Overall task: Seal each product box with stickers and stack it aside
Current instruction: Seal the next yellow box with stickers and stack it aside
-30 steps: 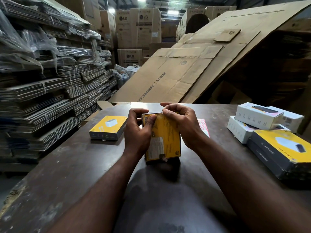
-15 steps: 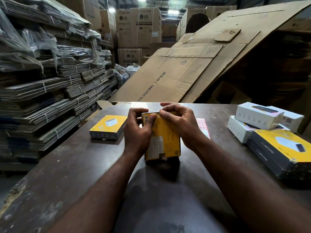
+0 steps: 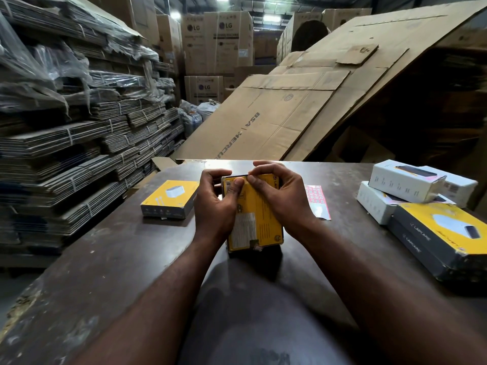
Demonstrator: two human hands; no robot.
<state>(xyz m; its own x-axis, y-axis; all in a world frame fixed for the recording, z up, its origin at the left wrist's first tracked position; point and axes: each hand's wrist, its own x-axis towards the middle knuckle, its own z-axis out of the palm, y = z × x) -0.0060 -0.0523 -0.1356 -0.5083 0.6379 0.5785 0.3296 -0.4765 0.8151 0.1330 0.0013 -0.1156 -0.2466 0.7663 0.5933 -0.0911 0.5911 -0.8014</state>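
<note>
We prop the yellow box [image 3: 259, 219] on end on the bench [image 3: 105, 259]; our left hand [image 3: 214, 206] grips its side to steady it, our right hand [image 3: 282, 198] pinches the top edge (likely pressing a sticker down). Beyond lies the sticker sheet [image 3: 317, 201].

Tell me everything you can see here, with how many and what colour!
standing box: one, yellow, upright mid-table, between both hands
flat box: one, yellow top, dark sides, table's left
sticker sheet: one, pink and white, right of the hands
white boxes: three showing, piled at right
big box: at least one, yellow and dark grey, right edge
table: one, dark brown
cardboard bundles: many, grey-brown, stacked left
cardboard sheets: several, brown, leaning behind
left hand: grips standing box
right hand: grips its top
</note>
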